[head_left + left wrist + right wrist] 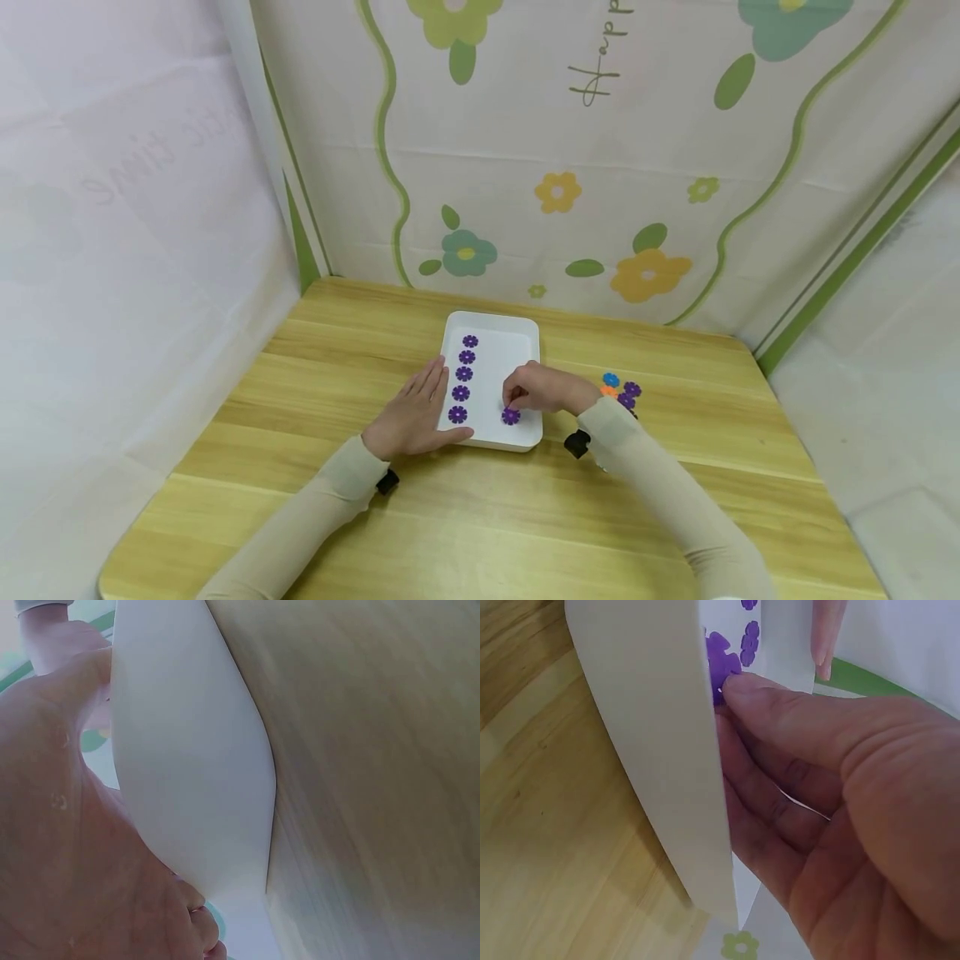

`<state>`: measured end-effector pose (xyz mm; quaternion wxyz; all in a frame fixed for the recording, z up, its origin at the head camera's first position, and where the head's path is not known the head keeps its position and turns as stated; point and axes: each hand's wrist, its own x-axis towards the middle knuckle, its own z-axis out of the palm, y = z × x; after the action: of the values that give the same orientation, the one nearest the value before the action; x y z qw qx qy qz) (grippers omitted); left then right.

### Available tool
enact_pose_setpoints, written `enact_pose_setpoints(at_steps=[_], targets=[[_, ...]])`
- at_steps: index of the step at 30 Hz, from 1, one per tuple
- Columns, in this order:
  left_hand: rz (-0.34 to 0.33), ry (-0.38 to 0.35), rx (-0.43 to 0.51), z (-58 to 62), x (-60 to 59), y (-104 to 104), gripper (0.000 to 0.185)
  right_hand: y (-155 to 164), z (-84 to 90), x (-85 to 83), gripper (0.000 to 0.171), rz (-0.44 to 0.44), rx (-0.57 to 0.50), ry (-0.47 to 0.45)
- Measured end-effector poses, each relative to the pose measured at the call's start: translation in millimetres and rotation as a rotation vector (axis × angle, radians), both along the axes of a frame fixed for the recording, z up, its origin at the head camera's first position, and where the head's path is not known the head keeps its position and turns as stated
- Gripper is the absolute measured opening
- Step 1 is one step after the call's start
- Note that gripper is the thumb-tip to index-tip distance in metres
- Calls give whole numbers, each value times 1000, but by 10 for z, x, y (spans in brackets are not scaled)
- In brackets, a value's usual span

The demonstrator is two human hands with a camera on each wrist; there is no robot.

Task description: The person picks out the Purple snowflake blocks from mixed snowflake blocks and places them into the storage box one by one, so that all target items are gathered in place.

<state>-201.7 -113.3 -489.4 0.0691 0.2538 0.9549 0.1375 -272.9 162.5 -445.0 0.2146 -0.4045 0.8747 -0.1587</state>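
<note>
A white tray lies on the table, with a column of several purple flower-shaped plastic discs along its left side. My left hand rests on the tray's left rim, its fingers straight along the side and the thumb spread over the near rim. In the left wrist view, the palm lies against the tray's outer wall. Over the tray's near right part, my right hand pinches another purple disc. The right wrist view shows the thumb on this disc, with the tray wall partly hiding it.
To the right of the tray, partly behind the right wrist, lie loose discs: a blue disc, an orange disc and several purple discs. A flower-printed cloth hangs behind the wooden table, and white cloth closes both sides.
</note>
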Motion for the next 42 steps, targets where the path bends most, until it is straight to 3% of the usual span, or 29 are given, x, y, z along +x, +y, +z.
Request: enact_pose_setpoints(at_steps=[9, 19, 27, 36, 42], targets=[[6, -21, -64, 88, 17, 27, 116, -20, -52, 14, 9, -13, 40, 10], [9, -24, -59, 93, 16, 33, 116, -66, -81, 27, 10, -24, 79, 23], [8, -18, -60, 91, 12, 39, 116, 6, 26, 8, 7, 7, 34, 62], [3, -21, -70, 90, 5, 31, 116, 344, 319, 56, 10, -20, -10, 132], [-2, -20, -56, 87, 9, 30, 116, 792, 358, 91, 8, -111, -30, 151]])
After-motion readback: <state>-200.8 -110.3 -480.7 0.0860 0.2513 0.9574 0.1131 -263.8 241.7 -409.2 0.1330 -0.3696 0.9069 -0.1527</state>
